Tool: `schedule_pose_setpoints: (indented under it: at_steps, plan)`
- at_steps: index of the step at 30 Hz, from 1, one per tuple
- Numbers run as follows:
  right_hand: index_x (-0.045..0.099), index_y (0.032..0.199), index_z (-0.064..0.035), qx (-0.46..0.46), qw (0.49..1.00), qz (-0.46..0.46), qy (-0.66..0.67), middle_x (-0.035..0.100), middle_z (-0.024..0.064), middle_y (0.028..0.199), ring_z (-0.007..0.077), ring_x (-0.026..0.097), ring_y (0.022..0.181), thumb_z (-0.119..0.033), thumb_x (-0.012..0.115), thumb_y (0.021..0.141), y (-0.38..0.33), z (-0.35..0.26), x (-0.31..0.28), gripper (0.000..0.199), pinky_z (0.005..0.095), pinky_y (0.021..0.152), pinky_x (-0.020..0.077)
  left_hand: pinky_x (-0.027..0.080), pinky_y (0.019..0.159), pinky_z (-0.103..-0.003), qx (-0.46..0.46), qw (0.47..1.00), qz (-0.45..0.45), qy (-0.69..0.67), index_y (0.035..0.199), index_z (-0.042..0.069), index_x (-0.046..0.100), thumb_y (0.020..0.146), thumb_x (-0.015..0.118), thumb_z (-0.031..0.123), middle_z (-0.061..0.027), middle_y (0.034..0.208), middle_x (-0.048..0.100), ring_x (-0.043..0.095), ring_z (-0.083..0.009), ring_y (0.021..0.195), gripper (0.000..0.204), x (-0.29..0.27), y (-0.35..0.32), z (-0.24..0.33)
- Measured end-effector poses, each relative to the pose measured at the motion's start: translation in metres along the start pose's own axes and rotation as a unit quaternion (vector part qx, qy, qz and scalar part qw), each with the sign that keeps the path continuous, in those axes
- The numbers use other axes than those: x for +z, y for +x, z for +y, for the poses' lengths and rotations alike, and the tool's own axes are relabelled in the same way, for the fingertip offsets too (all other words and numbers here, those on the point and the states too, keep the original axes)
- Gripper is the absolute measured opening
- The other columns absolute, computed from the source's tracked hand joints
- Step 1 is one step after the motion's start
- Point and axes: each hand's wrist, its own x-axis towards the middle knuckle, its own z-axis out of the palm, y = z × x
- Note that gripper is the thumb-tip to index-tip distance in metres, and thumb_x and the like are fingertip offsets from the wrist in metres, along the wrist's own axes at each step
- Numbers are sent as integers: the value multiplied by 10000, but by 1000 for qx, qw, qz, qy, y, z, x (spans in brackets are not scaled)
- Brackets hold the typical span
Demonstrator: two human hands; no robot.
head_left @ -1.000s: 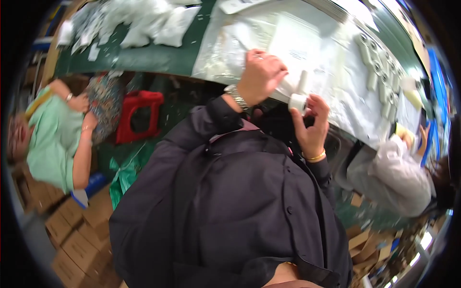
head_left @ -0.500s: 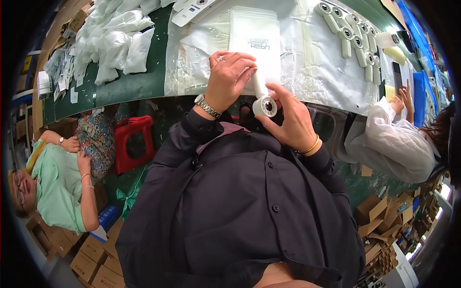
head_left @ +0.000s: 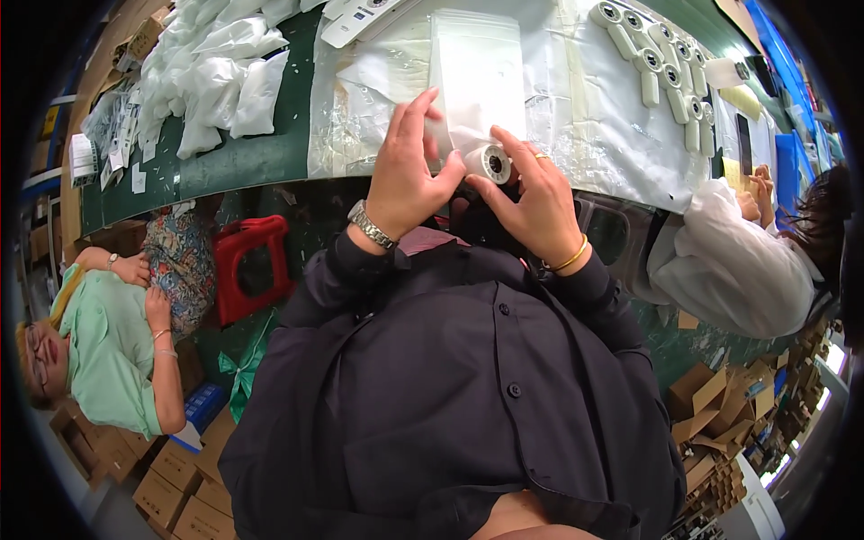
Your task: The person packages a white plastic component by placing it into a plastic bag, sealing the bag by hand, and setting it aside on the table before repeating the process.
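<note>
My right hand (head_left: 533, 193) grips a white handheld device (head_left: 477, 164) by its round head, thumb and fingers on either side. The head has a dark centre and faces right; its handle is mostly hidden or blends with the white behind. My left hand (head_left: 405, 175) is open, fingers stretched up and apart, with the thumb tip close to or touching the head's left side. I cannot tell whether that thumb presses on it. Just beyond both hands lies a stack of frosted plastic bags (head_left: 477, 63) on the covered table.
Several similar white devices (head_left: 650, 76) lie at the far right. White wrapped pouches (head_left: 220, 85) are heaped at the left, and a flat white box (head_left: 364, 20) lies at the back. A co-worker in white (head_left: 738, 261) sits right; another in green (head_left: 112, 346) left, beside a red stool (head_left: 252, 270).
The device has moved up and left, with its head now near the bags' lower edge. My left hand has let go of the handle and its fingers have opened; my right hand moved along.
</note>
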Motion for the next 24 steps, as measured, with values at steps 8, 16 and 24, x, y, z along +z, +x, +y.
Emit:
schedule_pose_setpoints:
  at_steps: [8,16,24]
  plan:
    - [651,1441,-45,35,999,6,4,728,130,1090,243,655,826,-206,882,887,0,3,13,622,368,760,548,459,579,-232,-201,955,-174,-132,1096,-21,726,1063,644,121,-2,725,691,589,-50,614,167,1,-10,-31]
    - [675,1390,-53,-25,999,21,-26,737,129,1098,274,689,874,-217,885,869,14,6,17,585,386,790,562,514,555,-262,-191,960,-147,-143,910,-51,680,983,636,89,-50,673,709,655,-83,590,164,-6,-6,-36]
    - [671,1348,-87,-39,979,116,-164,701,100,991,304,691,878,-205,849,864,44,13,27,529,426,794,554,497,560,-254,-196,956,-165,-145,889,-45,676,975,644,80,-42,676,699,647,-75,587,154,-6,-8,-29]
